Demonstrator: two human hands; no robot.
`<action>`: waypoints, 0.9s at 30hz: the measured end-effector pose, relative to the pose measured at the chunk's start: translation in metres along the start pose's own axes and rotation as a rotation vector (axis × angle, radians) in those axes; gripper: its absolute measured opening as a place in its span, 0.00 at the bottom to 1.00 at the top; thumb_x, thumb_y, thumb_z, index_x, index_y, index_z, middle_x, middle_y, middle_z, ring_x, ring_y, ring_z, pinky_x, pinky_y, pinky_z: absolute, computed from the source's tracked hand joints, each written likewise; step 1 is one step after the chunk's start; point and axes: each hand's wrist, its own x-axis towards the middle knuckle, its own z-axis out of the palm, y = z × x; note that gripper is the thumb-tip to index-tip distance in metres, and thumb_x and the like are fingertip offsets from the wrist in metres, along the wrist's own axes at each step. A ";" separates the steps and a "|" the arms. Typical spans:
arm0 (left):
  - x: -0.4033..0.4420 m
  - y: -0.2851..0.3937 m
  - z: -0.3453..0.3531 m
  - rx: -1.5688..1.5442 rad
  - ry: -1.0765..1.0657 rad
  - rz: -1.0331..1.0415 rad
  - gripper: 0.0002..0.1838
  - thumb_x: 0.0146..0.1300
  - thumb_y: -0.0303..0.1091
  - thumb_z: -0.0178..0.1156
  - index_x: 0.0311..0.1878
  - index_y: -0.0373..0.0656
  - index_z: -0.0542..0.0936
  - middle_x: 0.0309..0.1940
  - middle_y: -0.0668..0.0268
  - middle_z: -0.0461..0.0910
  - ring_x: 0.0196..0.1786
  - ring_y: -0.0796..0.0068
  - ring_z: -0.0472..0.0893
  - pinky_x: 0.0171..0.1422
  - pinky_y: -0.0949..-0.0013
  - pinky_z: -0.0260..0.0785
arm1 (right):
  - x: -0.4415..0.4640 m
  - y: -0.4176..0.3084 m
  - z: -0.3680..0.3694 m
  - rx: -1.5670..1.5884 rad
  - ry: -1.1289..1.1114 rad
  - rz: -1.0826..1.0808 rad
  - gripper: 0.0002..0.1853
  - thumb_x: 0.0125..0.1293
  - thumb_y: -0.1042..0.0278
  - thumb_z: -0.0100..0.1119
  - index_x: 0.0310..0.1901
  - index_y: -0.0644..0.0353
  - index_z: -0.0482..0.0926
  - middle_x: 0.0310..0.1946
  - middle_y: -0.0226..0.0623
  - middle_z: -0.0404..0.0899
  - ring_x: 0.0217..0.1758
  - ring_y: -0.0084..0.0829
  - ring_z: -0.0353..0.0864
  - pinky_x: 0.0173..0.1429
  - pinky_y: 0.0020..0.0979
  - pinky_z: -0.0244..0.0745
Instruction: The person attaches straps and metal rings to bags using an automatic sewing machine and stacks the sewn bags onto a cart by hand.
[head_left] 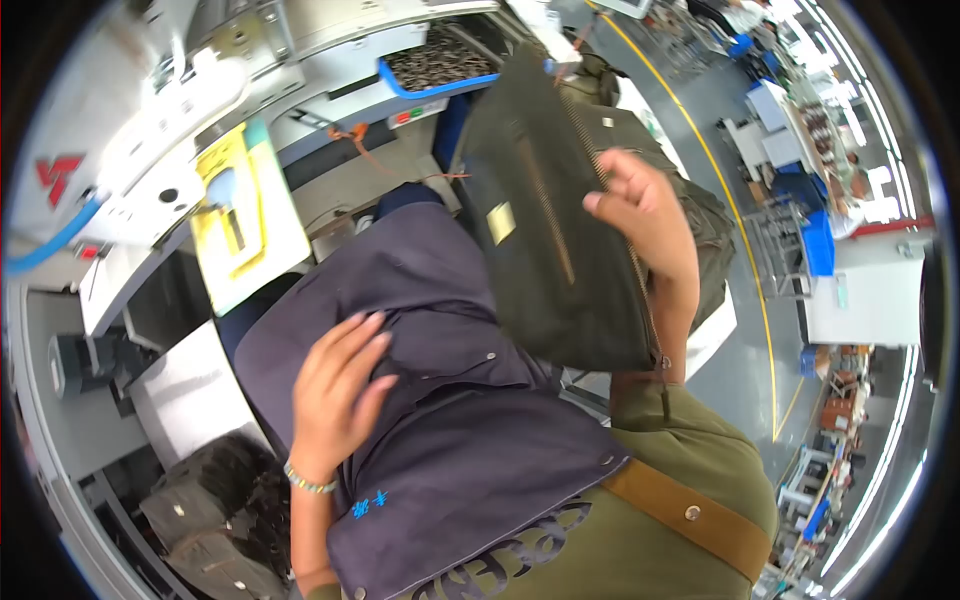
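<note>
A dark olive bag piece [560,230] with a brass zipper along its right edge, a shorter zipper in its middle and a small pale yellow tag lies at the right side of my lap. At its zippered right edge is my right hand [640,205], thumb and index finger apart and the other fingers curled; whether it grips anything is unclear. Over the purple-grey apron [400,270], my left hand [340,385] has its fingers stretched out and holds nothing. A beaded bracelet circles the left wrist.
A white machine [160,150] with a yellow template [240,215] stands at the upper left. A blue tray [440,75] of small dark parts is at the top. Dark bags are piled at lower left [215,510] and behind the right hand [710,235].
</note>
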 end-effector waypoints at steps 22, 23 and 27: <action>-0.017 -0.031 0.054 -0.012 0.367 -0.008 0.21 0.38 0.22 0.77 0.35 0.41 0.76 0.37 0.62 0.78 0.42 0.58 0.80 0.44 0.61 0.75 | -0.014 0.050 0.173 0.351 -0.753 0.297 0.17 0.74 0.67 0.55 0.60 0.60 0.76 0.25 0.15 0.68 0.25 0.08 0.61 0.29 0.15 0.54; -0.018 -0.032 0.054 -0.014 0.353 -0.010 0.20 0.37 0.20 0.75 0.34 0.40 0.77 0.37 0.61 0.78 0.42 0.57 0.80 0.44 0.60 0.75 | -0.012 0.058 0.170 0.373 -0.801 0.213 0.17 0.71 0.70 0.54 0.60 0.60 0.78 0.27 0.16 0.69 0.26 0.08 0.62 0.30 0.16 0.56; -0.027 -0.038 0.061 0.000 0.383 0.037 0.19 0.40 0.20 0.73 0.36 0.40 0.77 0.37 0.61 0.77 0.43 0.56 0.81 0.44 0.60 0.75 | -0.006 0.073 0.157 0.295 -0.931 -0.020 0.16 0.65 0.76 0.57 0.54 0.60 0.82 0.35 0.25 0.74 0.33 0.16 0.69 0.39 0.20 0.66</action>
